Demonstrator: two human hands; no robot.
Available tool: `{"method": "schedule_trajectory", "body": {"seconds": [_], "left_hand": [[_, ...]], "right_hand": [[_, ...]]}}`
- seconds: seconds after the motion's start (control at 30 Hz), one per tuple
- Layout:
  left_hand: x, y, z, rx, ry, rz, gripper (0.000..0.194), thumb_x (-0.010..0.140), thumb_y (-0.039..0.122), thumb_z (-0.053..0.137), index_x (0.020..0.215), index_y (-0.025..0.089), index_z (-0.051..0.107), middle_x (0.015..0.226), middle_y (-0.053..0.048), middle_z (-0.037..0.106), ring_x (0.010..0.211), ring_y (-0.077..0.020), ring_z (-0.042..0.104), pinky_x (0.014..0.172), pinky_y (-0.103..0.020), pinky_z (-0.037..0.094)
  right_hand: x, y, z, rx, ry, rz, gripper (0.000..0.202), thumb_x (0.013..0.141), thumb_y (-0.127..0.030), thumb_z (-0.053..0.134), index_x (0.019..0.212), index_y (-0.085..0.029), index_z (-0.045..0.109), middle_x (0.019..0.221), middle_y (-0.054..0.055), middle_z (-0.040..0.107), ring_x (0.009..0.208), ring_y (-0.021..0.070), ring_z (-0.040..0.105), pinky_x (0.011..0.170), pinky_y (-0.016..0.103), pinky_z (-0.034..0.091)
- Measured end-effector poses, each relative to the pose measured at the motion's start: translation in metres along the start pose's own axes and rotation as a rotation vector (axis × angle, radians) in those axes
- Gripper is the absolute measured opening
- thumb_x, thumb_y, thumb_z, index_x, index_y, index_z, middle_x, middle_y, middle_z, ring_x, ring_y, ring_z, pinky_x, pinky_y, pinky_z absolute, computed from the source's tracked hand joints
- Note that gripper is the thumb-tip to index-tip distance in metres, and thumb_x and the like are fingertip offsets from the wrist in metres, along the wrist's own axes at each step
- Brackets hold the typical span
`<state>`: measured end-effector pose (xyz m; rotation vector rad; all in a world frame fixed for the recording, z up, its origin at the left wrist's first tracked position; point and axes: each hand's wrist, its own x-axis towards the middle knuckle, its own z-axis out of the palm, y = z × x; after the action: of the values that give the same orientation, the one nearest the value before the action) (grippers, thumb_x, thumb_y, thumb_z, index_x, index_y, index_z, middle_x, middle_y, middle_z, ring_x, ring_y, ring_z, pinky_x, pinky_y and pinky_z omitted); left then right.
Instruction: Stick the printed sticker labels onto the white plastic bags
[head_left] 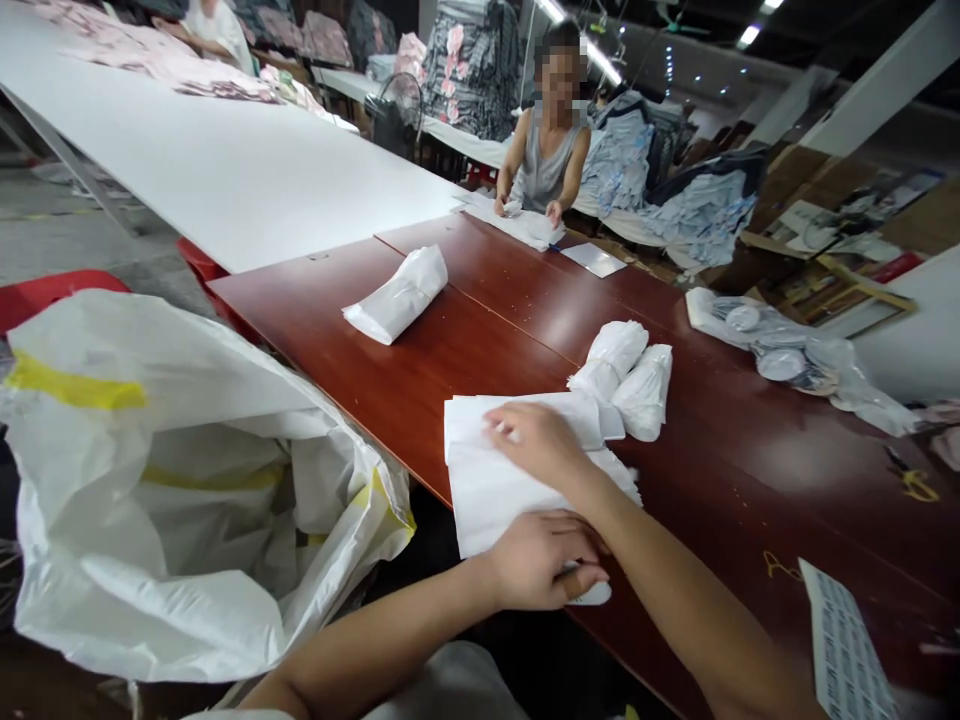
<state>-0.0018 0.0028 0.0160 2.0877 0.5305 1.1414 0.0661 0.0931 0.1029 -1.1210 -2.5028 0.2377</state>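
Observation:
A stack of thin white sheets lies at the near edge of the red-brown table. Over its upper part rests my right hand, palm down, fingers slightly apart on a folded white sheet. My left hand is below, at the stack's lower right, close under the right wrist. Its fingers are curled by a small white piece, mostly hidden by the thumb. Two tied white bundles touch side by side beyond the stack. Another banded white bundle lies farther left.
An open white sack with yellow tape stands left of the table. A printed label sheet and yellow-handled snips are at right, with a plastic-wrapped package behind. Across the table, a person handles white sheets.

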Motion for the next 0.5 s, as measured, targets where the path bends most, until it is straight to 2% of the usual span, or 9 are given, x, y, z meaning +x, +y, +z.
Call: {"method": "schedule_trajectory", "body": {"seconds": [0.07,0.1,0.13,0.2,0.27,0.37,0.43,0.5], "left_hand": [[0.005,0.003,-0.017,-0.116,0.144,-0.11,0.025,0.101,0.035,0.053,0.093,0.018,0.069,0.099,-0.007,0.076,0.092,-0.0192,0.07,0.087,-0.029,0.053],[0.008,0.002,-0.025,-0.14,0.227,-0.203,0.027,0.102,0.037,0.052,0.092,0.017,0.068,0.093,-0.006,0.075,0.086,-0.0181,0.069,0.082,-0.028,0.053],[0.011,0.0,-0.032,-0.153,0.299,-0.296,0.029,0.102,0.039,0.052,0.09,0.017,0.067,0.087,-0.005,0.073,0.08,-0.0171,0.067,0.076,-0.028,0.052],[0.017,-0.007,-0.039,-0.181,0.378,-0.423,0.034,0.101,0.045,0.053,0.087,0.017,0.066,0.08,-0.003,0.07,0.073,-0.0157,0.062,0.07,-0.026,0.048],[0.021,-0.013,-0.039,-0.232,0.372,-0.46,0.037,0.101,0.049,0.054,0.087,0.016,0.065,0.079,-0.002,0.068,0.072,-0.015,0.06,0.068,-0.025,0.046],[0.019,-0.019,-0.031,-0.292,0.3,-0.471,0.037,0.1,0.051,0.056,0.1,0.017,0.068,0.083,-0.002,0.069,0.072,-0.0147,0.06,0.066,-0.025,0.046],[0.016,-0.021,-0.026,-0.272,0.26,-0.467,0.036,0.099,0.05,0.057,0.105,0.017,0.068,0.085,-0.003,0.071,0.072,-0.015,0.062,0.065,-0.025,0.046],[0.012,-0.022,-0.023,-0.198,0.244,-0.452,0.034,0.1,0.048,0.057,0.1,0.017,0.069,0.085,-0.004,0.072,0.073,-0.0156,0.064,0.066,-0.025,0.047]], "right_hand": [[-0.023,0.017,-0.027,0.176,0.212,0.229,0.024,0.099,-0.036,0.056,0.111,-0.021,0.071,0.108,0.005,0.074,0.091,0.0192,0.067,0.083,0.032,0.051],[-0.039,0.025,-0.038,0.248,0.248,0.342,0.026,0.098,-0.041,0.057,0.11,-0.022,0.071,0.104,0.005,0.074,0.089,0.0196,0.067,0.079,0.031,0.052],[-0.057,0.03,-0.046,0.305,0.219,0.437,0.029,0.094,-0.046,0.063,0.11,-0.022,0.071,0.101,0.004,0.074,0.086,0.0196,0.067,0.076,0.031,0.053],[-0.09,0.035,-0.052,0.37,0.048,0.562,0.035,0.084,-0.05,0.075,0.107,-0.023,0.072,0.096,0.002,0.074,0.079,0.0183,0.065,0.07,0.029,0.052],[-0.112,0.035,-0.045,0.41,-0.084,0.633,0.031,0.081,-0.051,0.077,0.093,-0.022,0.073,0.084,0.0,0.071,0.071,0.0161,0.06,0.063,0.027,0.049],[-0.124,0.03,-0.031,0.51,-0.079,0.673,0.036,0.09,-0.054,0.065,0.077,-0.021,0.069,0.07,-0.002,0.064,0.066,0.015,0.056,0.059,0.026,0.045],[-0.124,0.027,-0.026,0.554,-0.065,0.644,0.037,0.094,-0.054,0.06,0.08,-0.021,0.071,0.073,-0.001,0.066,0.069,0.0161,0.059,0.061,0.027,0.048],[-0.124,0.024,-0.026,0.515,-0.015,0.602,0.032,0.095,-0.052,0.06,0.091,-0.022,0.073,0.082,0.0,0.069,0.075,0.0176,0.062,0.064,0.027,0.051]]}}
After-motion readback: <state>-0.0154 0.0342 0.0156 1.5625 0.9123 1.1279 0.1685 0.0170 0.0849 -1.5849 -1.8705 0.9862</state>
